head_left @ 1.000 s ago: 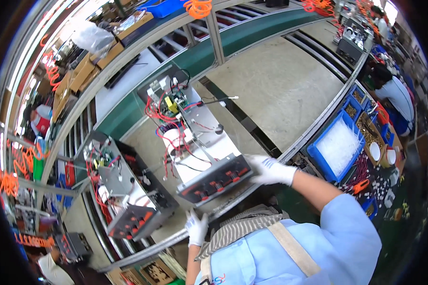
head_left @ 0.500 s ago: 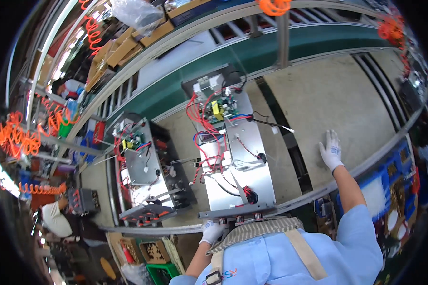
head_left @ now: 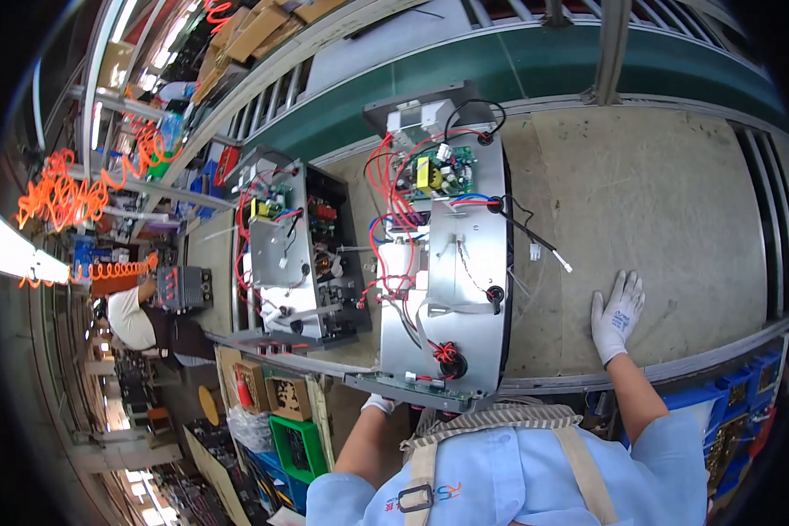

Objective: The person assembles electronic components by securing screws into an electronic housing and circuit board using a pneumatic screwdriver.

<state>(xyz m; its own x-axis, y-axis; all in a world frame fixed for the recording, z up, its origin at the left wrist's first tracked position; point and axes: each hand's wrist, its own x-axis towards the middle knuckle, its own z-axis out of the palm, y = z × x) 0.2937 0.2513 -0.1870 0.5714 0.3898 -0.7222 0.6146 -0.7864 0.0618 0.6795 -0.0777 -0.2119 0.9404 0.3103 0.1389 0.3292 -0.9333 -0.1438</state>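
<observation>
An opened metal chassis (head_left: 408,342) stands in front of me, with a green circuit board (head_left: 456,168), red wires and a black cable (head_left: 535,235) on it. My left hand (head_left: 379,402), in a white glove, is at the near left corner of its front panel (head_left: 421,388). The panel hides the fingers, so their grip cannot be made out. To the right of the chassis, my gloved right hand (head_left: 618,317) lies flat on a beige board (head_left: 675,210), fingers stretched out, holding nothing.
A second open chassis (head_left: 276,254) stands close on the left. Metal rails (head_left: 675,362) edge the line, and rollers (head_left: 767,219) lie at the right. Orange coiled hoses (head_left: 61,197) hang at the left, where another person (head_left: 131,316) is by a grey unit. A green bin (head_left: 298,447) is below.
My view has shifted. The nearer chassis has moved right relative to the beige board, and the dark slot beside it no longer shows. My right hand stays flat on the board.
</observation>
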